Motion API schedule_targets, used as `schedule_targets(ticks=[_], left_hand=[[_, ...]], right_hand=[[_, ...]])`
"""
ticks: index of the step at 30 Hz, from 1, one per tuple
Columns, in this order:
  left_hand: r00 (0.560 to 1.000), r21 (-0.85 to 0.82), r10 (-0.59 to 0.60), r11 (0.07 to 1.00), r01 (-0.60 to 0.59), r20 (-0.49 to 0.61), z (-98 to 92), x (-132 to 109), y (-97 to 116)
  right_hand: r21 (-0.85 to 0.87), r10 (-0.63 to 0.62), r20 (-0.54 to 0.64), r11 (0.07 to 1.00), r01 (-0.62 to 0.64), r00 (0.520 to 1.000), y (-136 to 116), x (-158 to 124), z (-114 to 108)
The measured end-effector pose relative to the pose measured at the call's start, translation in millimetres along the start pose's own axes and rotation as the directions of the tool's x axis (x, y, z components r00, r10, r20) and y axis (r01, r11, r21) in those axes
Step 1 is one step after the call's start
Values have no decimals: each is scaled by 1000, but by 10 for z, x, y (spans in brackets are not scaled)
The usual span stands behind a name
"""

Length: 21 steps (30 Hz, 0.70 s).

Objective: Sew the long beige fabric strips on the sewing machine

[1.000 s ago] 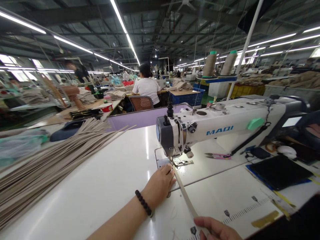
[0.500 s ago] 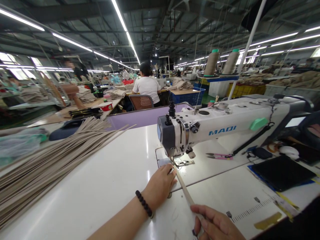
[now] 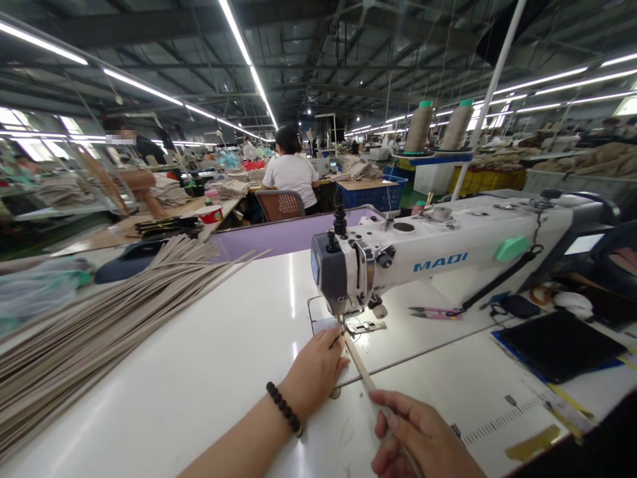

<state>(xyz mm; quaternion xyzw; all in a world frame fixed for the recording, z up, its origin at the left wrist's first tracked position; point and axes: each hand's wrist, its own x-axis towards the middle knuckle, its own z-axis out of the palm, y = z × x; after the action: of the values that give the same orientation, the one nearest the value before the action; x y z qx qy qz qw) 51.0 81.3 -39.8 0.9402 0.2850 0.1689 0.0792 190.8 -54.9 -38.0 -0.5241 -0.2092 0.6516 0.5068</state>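
Note:
A narrow beige fabric strip (image 3: 359, 362) runs from under the sewing machine's needle area toward me. My right hand (image 3: 413, 428) pinches it between thumb and fingers, and its tail passes below the palm. My left hand (image 3: 316, 365), with a dark bead bracelet on the wrist, lies on the table with fingers closed at the strip's far end, beside the presser foot (image 3: 343, 322). A small dark thing shows at those fingertips; I cannot make it out. The white sewing machine (image 3: 438, 259) stands just beyond both hands.
A large bundle of beige strips (image 3: 114, 318) lies on the left. Pink-handled thread snips (image 3: 435, 313) rest under the machine arm. On the right is a black flat pad (image 3: 560, 345). Two thread cones (image 3: 418, 129) stand behind. A person in a white shirt (image 3: 290, 176) sits ahead.
My right hand has moved slightly forward and left along with the strip, nearer the needle. My left hand stays about where it was, by the presser foot.

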Motion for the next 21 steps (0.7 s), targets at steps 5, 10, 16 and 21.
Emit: schedule_targets(ticks=[5, 10, 16, 21], left_hand=[[997, -60, -72, 996, 72, 3, -4, 46, -66], [985, -54, -151, 986, 155, 79, -173, 254, -385], [981, 9, -174, 985, 173, 91, -199, 625, -668], [981, 51, -172, 985, 168, 94, -10, 791, -684]], right_hand=[[-117, -58, 28, 991, 61, 998, -85, 155, 119], [-773, -347, 193, 522, 360, 918, -412, 197, -182], [-796, -585, 482, -604, 47, 652, -928, 723, -1057], [-575, -423, 628, -818, 22, 653, -1090, 1005, -1324]])
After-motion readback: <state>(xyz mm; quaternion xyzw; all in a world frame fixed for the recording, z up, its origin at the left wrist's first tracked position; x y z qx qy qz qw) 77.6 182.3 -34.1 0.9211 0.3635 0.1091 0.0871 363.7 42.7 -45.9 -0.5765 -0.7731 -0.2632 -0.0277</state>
